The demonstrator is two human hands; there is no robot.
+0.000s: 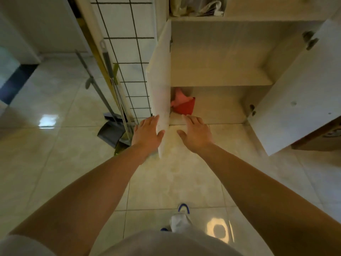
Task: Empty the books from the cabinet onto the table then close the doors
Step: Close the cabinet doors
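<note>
Head view: cabinet (pixel 219 58) standing open, both shelves bare of books; left door (pixel 160 85) swung outward, edge-on; right door (pixel 297 100) wide open. Left hand (pixel 147 134) laid flat on the left door's outer face near its lower corner, fingers (pixel 149 121) straight, thumb touching the door edge. Right hand (pixel 196 133) hovering just inside that door, fingers spread, holding nothing. Red-and-pink cloth (pixel 182 104) bunched in the lower compartment's left corner. Dustpan (pixel 110 131) and broom handles (pixel 110 71) leaning by the tiled wall (pixel 127 21).
</note>
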